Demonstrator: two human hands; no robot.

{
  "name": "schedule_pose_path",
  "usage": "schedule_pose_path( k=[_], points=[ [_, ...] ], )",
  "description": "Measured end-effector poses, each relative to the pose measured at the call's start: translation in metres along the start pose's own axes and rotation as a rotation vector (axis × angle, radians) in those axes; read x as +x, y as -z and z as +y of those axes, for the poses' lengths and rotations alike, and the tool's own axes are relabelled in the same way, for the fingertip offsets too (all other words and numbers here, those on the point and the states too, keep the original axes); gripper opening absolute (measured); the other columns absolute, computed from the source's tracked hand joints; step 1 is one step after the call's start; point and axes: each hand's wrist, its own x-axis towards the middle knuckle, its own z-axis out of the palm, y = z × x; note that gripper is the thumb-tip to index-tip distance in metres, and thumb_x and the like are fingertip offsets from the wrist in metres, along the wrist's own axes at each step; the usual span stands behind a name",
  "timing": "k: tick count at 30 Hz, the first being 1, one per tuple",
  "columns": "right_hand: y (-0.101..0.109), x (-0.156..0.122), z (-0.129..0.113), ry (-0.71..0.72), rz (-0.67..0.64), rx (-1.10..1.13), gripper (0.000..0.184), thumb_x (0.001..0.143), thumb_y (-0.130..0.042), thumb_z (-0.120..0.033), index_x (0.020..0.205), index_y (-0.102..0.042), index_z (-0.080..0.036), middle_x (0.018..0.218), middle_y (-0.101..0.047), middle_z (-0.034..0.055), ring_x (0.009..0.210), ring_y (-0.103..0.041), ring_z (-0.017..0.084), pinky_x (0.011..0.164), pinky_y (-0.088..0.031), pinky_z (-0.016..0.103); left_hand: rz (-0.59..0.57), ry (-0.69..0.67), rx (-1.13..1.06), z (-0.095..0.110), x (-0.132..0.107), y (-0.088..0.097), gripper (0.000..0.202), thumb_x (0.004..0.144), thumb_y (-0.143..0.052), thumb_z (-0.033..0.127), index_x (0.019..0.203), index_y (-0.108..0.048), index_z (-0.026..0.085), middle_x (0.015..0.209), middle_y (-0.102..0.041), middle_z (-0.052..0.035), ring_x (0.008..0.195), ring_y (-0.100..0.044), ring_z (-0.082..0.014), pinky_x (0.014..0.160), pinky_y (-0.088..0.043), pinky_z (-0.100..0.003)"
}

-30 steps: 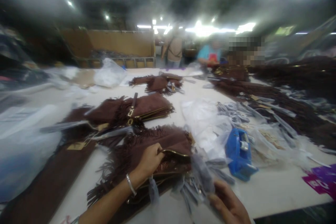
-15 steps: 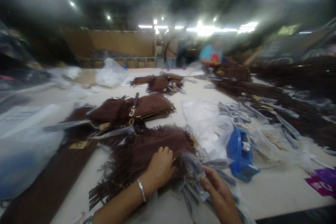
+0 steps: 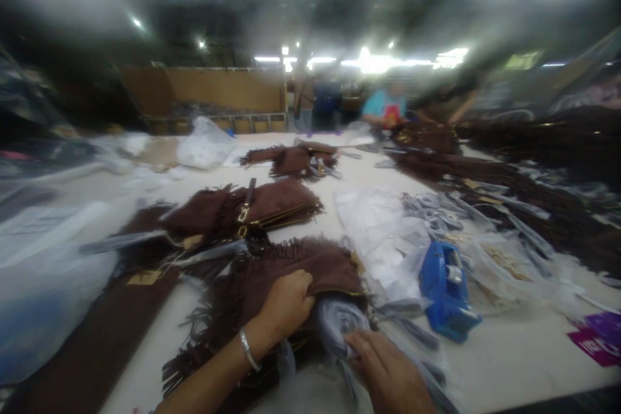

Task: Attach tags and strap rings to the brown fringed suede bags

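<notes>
A dark brown fringed bag (image 3: 334, 268) lies in front of me, with a gold zipper along its near edge. My left hand (image 3: 286, 304), with a silver bracelet at the wrist, is closed on the bag's near edge and lifts it slightly. My right hand (image 3: 381, 362) is closed on a coiled strap (image 3: 342, 323) in grey plastic wrap. The coil sits against the bag's zippered edge, partly under it; whether part of it is inside the bag, I cannot tell. More wrapped straps (image 3: 412, 326) lie to the right of the bag.
A blue tape dispenser (image 3: 446, 291) stands at the right, beside clear plastic bags (image 3: 504, 265) and white wrapping (image 3: 373, 233). Other brown bags (image 3: 281, 204) lie farther back. Brown material (image 3: 107, 336) runs along the left. Across the table is a person in blue (image 3: 383, 107).
My right hand has moved left and brought the coiled strap against the bag's zippered edge. My left hand has shifted slightly left, and the bag's near edge now lies over the coil.
</notes>
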Motion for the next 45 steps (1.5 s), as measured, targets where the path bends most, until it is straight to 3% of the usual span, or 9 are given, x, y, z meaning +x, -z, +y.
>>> schedule_pose_path(
  k=[2,7,14,19,23,30,34,37,45],
  points=[
    [-0.006,0.017,-0.009,0.092,-0.042,-0.115,0.033,0.091,-0.042,-0.008,0.118,-0.059,-0.017,0.105,-0.069,0.0112,0.089,-0.065,0.024,0.076,-0.053,0.034,0.005,-0.038,-0.013,0.003,-0.001,0.005,0.011,0.078,-0.053,0.009,0.078,-0.054,0.020,0.089,-0.063,-0.0033,0.085,-0.061,-0.0196,0.076,-0.045,-0.030],
    [-0.022,0.049,-0.012,0.032,-0.130,-0.216,0.025,0.089,-0.045,-0.006,0.105,-0.062,-0.016,0.090,-0.064,0.0090,0.080,-0.058,0.024,0.069,-0.047,0.037,-0.060,-0.148,0.120,0.016,-0.007,0.015,0.016,0.079,-0.049,0.006,0.085,-0.055,0.019,0.097,-0.061,-0.0066,0.090,-0.059,-0.0222,0.077,-0.047,-0.032],
    [-0.090,0.053,-0.014,-0.289,0.073,-0.079,0.021,0.087,-0.042,-0.004,0.088,-0.061,-0.013,0.077,-0.063,0.0109,0.073,-0.059,0.024,0.068,-0.045,0.035,0.014,-0.110,0.036,0.015,-0.004,0.006,0.014,0.077,-0.048,0.007,0.080,-0.052,0.020,0.092,-0.059,-0.0065,0.090,-0.056,-0.0226,0.081,-0.045,-0.034],
    [-0.059,0.054,-0.012,-0.033,-0.115,0.142,0.030,0.090,-0.044,-0.007,0.109,-0.061,-0.023,0.108,-0.067,0.0038,0.098,-0.061,0.019,0.083,-0.049,0.029,0.081,-0.029,-0.212,-0.005,0.001,0.001,0.012,0.077,-0.048,0.010,0.079,-0.051,0.021,0.084,-0.057,-0.0028,0.081,-0.054,-0.0189,0.071,-0.041,-0.030],
    [-0.035,0.033,-0.003,-0.179,0.017,-0.017,0.034,0.092,-0.045,-0.008,0.125,-0.055,-0.014,0.123,-0.061,0.0146,0.114,-0.055,0.027,0.096,-0.047,0.043,0.110,-0.021,-0.263,-0.007,-0.002,-0.004,0.013,0.074,-0.049,0.009,0.078,-0.051,0.021,0.083,-0.056,-0.0017,0.080,-0.052,-0.0181,0.071,-0.039,-0.030],
    [-0.079,0.040,0.001,-0.244,-0.180,0.001,0.026,0.082,-0.050,-0.002,0.098,-0.066,-0.015,0.096,-0.069,0.0112,0.089,-0.063,0.026,0.082,-0.053,0.041,0.074,-0.110,-0.275,0.009,-0.004,-0.006,0.015,0.074,-0.046,0.006,0.077,-0.049,0.021,0.085,-0.054,-0.0027,0.082,-0.052,-0.0186,0.073,-0.039,-0.030],
    [-0.098,0.061,-0.013,-0.109,-0.296,0.070,0.021,0.077,-0.055,-0.003,0.083,-0.070,-0.015,0.084,-0.073,0.0077,0.074,-0.066,0.022,0.070,-0.053,0.032,0.084,-0.139,-0.312,0.005,-0.006,-0.006,0.016,0.076,-0.044,0.006,0.079,-0.050,0.021,0.085,-0.053,-0.0031,0.084,-0.052,-0.0196,0.075,-0.040,-0.031],
    [-0.104,0.076,-0.024,0.042,-0.379,0.129,0.020,0.082,-0.056,-0.010,0.092,-0.072,-0.015,0.096,-0.075,0.0071,0.086,-0.067,0.022,0.074,-0.052,0.029,0.092,-0.164,-0.360,-0.002,-0.007,-0.011,0.018,0.075,-0.045,0.006,0.082,-0.052,0.021,0.087,-0.054,-0.0031,0.085,-0.052,-0.0201,0.078,-0.040,-0.032],
    [-0.061,0.092,-0.019,0.250,-0.476,0.229,0.029,0.089,-0.058,-0.016,0.117,-0.063,-0.012,0.109,-0.071,0.0080,0.098,-0.062,0.020,0.083,-0.049,0.028,0.064,0.050,-0.598,-0.018,0.001,-0.013,0.002,0.078,-0.056,0.018,0.075,-0.056,0.019,0.078,-0.058,-0.0003,0.077,-0.055,-0.0188,0.073,-0.041,-0.030]
  ],
)
